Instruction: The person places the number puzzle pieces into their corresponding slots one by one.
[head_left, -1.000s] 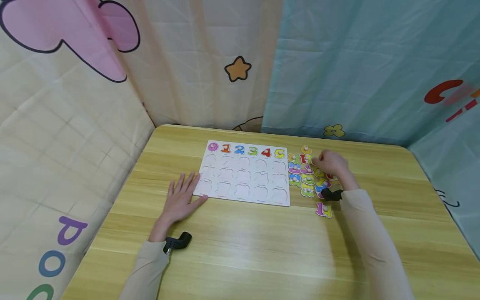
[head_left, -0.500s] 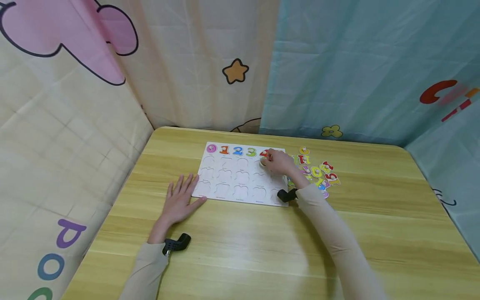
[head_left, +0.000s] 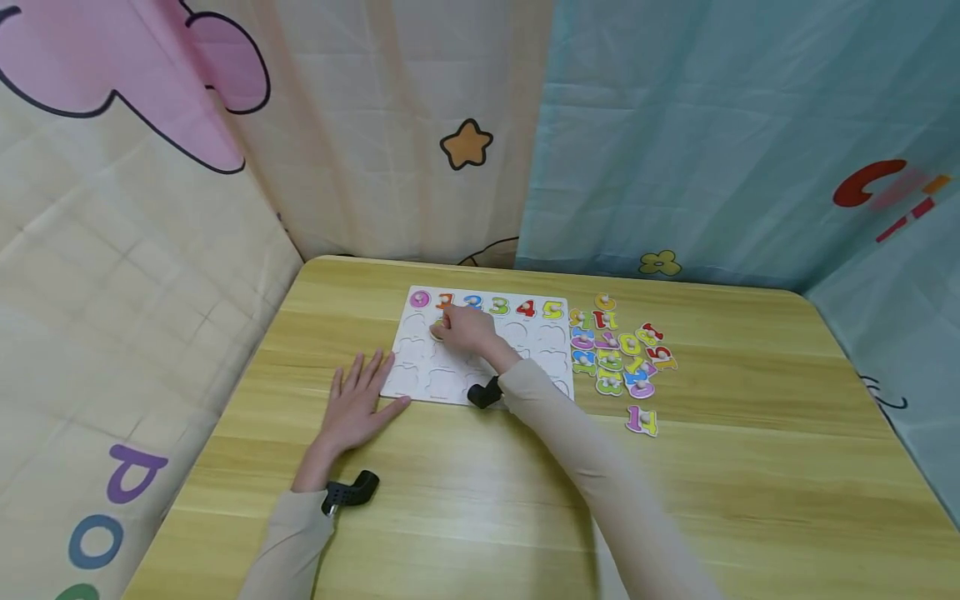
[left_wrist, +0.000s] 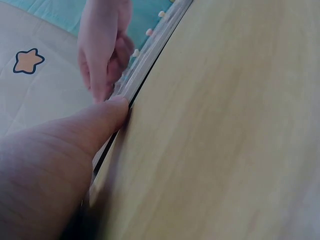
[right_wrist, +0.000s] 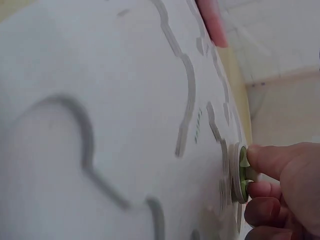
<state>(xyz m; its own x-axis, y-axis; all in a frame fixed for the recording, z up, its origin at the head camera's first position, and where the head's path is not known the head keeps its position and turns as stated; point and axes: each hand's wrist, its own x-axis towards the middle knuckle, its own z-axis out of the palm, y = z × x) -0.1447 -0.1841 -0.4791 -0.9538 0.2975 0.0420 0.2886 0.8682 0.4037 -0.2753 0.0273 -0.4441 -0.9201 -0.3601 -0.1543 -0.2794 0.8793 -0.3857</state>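
A white number puzzle board [head_left: 531,362] lies on the table, with coloured pieces from 0 to 5 along its top row and outlined recesses below. My left hand [head_left: 357,408] rests flat at the board's left edge, fingers spread; its thumb [left_wrist: 95,127] touches the board's near edge in the left wrist view. My right hand [head_left: 468,329] is over the board's left part, below the 1 and 2. Between thumb and finger it pinches a number puzzle piece [right_wrist: 243,175] with a green face, tilted at the board's surface. Which digit it bears cannot be made out.
Several loose number pieces [head_left: 609,358] lie in a cluster right of the board, with one piece [head_left: 642,421] apart nearer the front. The wooden table [head_left: 750,467] reaches back to printed curtains [head_left: 637,150]. A black camera [head_left: 486,393] sits at the right wrist.
My right hand has moved from the loose pieces at the right, leftward across the board to its left part, carrying a puzzle piece. My left hand has stayed at the board's edge.
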